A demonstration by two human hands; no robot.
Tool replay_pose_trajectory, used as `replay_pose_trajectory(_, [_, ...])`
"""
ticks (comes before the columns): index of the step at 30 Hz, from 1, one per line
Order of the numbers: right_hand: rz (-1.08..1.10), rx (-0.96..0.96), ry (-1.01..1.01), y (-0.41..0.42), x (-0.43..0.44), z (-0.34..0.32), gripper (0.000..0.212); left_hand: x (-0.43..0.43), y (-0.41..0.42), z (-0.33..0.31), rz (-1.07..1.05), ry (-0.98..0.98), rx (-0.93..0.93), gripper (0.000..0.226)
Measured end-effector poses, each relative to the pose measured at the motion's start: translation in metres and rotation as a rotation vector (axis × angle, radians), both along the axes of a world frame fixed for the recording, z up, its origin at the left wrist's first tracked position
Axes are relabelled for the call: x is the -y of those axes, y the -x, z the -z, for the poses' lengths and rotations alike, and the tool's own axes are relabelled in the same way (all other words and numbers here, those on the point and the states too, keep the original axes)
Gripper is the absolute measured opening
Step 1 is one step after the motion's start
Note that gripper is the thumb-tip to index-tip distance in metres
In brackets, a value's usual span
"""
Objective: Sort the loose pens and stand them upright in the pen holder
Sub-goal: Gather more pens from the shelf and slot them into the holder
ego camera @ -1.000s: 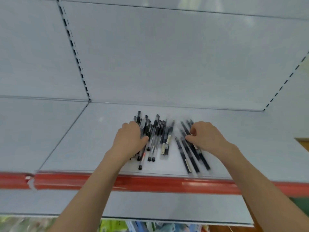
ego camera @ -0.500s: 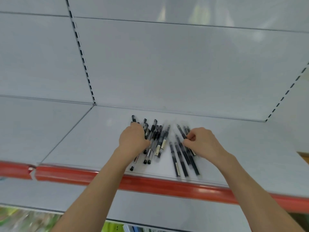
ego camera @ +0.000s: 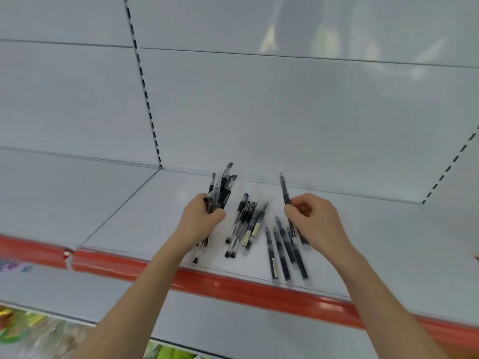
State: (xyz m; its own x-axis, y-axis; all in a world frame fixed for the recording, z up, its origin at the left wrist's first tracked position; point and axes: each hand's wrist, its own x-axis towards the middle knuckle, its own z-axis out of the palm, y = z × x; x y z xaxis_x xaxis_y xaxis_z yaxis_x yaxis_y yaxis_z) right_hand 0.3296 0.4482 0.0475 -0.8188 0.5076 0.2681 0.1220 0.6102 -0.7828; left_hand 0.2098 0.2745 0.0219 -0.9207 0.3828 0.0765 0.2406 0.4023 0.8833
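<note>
The grey shelf (ego camera: 129,218) has a red strip (ego camera: 233,283) along its front edge, a plain back panel (ego camera: 285,112) and a slotted upright (ego camera: 145,94) behind it. Blurred colourful goods (ego camera: 26,325) lie on the level below.

The left hand (ego camera: 199,221) covers the middle of its bundle of pens (ego camera: 220,187), and the right hand (ego camera: 316,221) hides the far ends of the right group (ego camera: 285,250).

Half a second ago both hands were low on the pens. Now the left fingers are curled around the bundle, lifted with its tips pointing up. The right thumb and fingers pinch a single pen (ego camera: 284,189), raised and nearly upright.

There are two hands and one pen in the right hand. The bundle has perhaps five or six pens, but blur prevents a sure count. Flat on the shelf between the hands, the middle group (ego camera: 246,224) has about five pens, and the right group about four.
</note>
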Motion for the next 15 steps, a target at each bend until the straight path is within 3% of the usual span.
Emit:
replay_pose_trajectory(3, [-0.056, -0.100, 0.152, 0.005, 0.012, -0.006, 0.003, 0.004, -0.003, -0.010, 0.020, -0.233, 0.050, 0.009])
replay_pose_trajectory(6, [-0.108, -0.141, 0.227, 0.015, 0.027, -0.010, 0.013, 0.012, -0.006, -0.017, 0.052, -0.332, 0.047, 0.011])
replay_pose_trajectory(9, [-0.146, -0.146, 0.331, 0.027, 0.045, -0.014, 0.003, 0.027, -0.010, -0.021, 0.073, -0.395, 0.044, 0.015])
replay_pose_trajectory(15, [-0.241, -0.185, 0.656, 0.067, 0.104, -0.028, 0.008, 0.083, -0.016, -0.031, 0.123, -0.357, -0.034, 0.013])
